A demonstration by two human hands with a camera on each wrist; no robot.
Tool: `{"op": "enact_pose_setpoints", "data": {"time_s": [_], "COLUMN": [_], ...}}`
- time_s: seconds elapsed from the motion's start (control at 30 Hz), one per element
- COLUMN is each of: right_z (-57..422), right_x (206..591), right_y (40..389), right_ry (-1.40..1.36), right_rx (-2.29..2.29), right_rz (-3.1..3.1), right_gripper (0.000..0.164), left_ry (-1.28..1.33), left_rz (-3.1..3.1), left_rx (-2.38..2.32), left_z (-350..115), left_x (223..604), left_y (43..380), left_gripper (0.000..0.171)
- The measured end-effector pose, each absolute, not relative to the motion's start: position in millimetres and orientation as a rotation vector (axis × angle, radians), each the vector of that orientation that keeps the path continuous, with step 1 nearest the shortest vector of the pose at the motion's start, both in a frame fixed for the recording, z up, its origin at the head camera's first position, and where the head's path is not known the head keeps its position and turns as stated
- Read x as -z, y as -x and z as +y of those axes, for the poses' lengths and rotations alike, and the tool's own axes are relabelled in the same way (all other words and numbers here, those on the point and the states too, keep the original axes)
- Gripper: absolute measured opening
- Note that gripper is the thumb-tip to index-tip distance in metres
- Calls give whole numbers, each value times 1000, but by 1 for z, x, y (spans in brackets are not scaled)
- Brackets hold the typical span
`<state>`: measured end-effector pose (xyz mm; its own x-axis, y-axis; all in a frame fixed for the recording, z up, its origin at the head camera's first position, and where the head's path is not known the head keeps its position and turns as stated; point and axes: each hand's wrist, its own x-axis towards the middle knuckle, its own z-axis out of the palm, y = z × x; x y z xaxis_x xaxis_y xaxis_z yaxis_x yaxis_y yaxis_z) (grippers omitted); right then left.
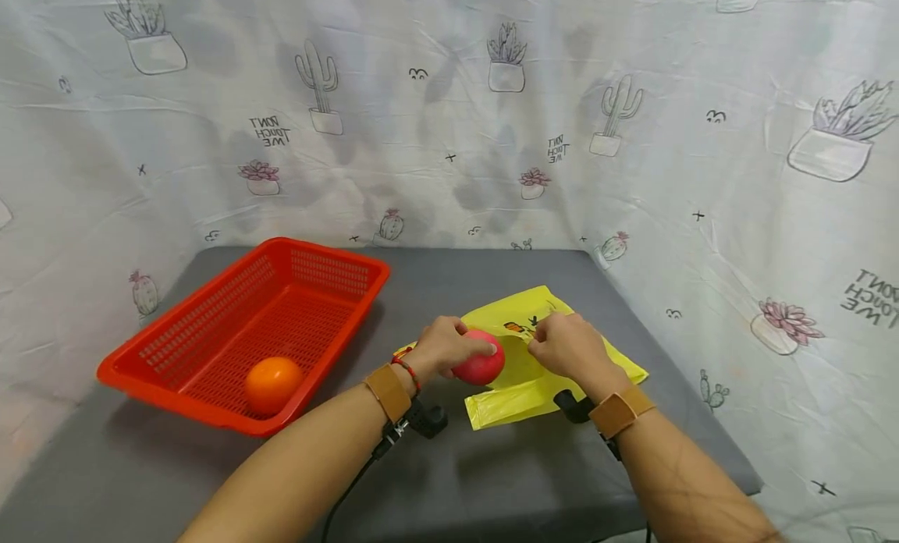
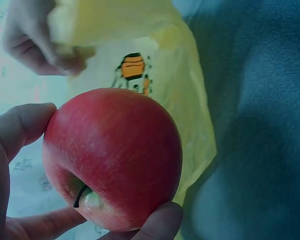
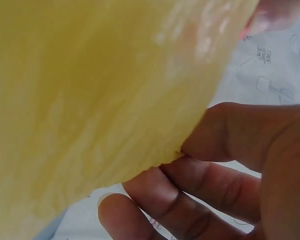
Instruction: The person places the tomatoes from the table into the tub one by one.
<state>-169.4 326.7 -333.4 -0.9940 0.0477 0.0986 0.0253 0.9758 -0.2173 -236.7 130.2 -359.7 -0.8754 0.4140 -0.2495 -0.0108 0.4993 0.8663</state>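
Note:
A red apple (image 1: 479, 359) is held in my left hand (image 1: 441, 346), above the near part of a yellow plastic bag (image 1: 506, 406). In the left wrist view the apple (image 2: 115, 155) shows its stem, with thumb and fingers curled round its sides. My right hand (image 1: 567, 349) pinches the edge of the bag, lifting part of it off the table. Thumb and forefinger meet on the yellow film (image 3: 115, 100) in the right wrist view. An orange and black print (image 2: 133, 67) shows on the bag behind the apple.
On the left of the grey table (image 1: 435, 285) stands a red plastic basket (image 1: 330, 250) with an orange (image 1: 274, 385) inside, near its front end. A white curtain (image 1: 449, 98) printed with cacti hangs behind and to the right.

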Motion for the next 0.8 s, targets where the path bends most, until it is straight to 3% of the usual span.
{"op": "enact_pose_setpoints", "data": {"time_s": [0.4, 0.8], "right_z": [322, 325], "right_x": [337, 341], "right_y": [170, 173], "right_ry": [9, 95], "right_rx": [-328, -378], "right_rz": [-2992, -2986], "right_gripper": [31, 28], "left_ry": [-247, -146], "left_rz": [2256, 2374], "left_rx": [-1465, -1450], "left_z": [166, 204], "left_x": [384, 397], "left_y": [242, 246], "left_gripper": [51, 60]}}
